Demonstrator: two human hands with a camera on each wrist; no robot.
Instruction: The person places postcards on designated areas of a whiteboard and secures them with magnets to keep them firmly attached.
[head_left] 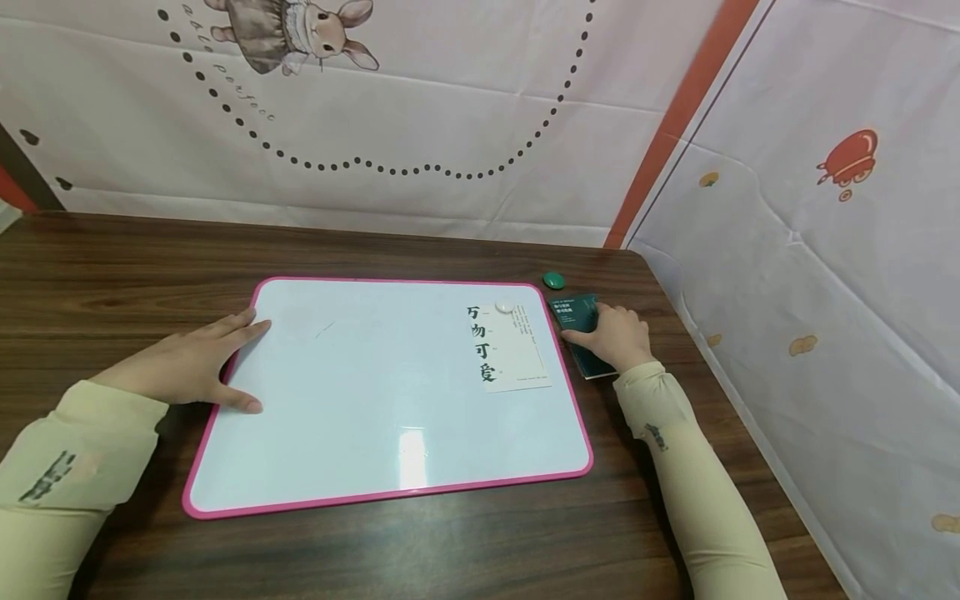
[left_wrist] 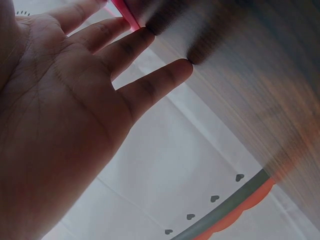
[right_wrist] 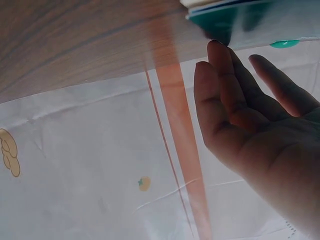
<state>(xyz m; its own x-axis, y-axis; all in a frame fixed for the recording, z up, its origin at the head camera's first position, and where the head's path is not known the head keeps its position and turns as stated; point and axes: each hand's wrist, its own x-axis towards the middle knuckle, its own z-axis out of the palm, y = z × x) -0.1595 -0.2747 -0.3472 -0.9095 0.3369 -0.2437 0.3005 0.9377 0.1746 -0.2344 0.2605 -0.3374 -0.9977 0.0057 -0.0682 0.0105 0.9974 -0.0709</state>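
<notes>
- My left hand [head_left: 191,367] lies flat, fingers straight, on the left edge of the pink-framed rectangular whiteboard [head_left: 360,417], whose long axis runs left to right across the dark wooden table [head_left: 112,267].
- My right hand [head_left: 615,337], fingers relaxed, rests on a dark green card [head_left: 579,310] just right of the whiteboard, its long axis running away from me.
- A white card with black characters [head_left: 510,350] sits under a round white magnet [head_left: 504,307] near the whiteboard's right edge; a round green magnet [head_left: 553,280] lies just beyond its far right corner.

I read four brush characters, 万物可爱, on the white card [head_left: 513,350]. The dark green card's [head_left: 577,321] print was too small for me. On the backdrop cloth [head_left: 450,100] I made out "perfect".
</notes>
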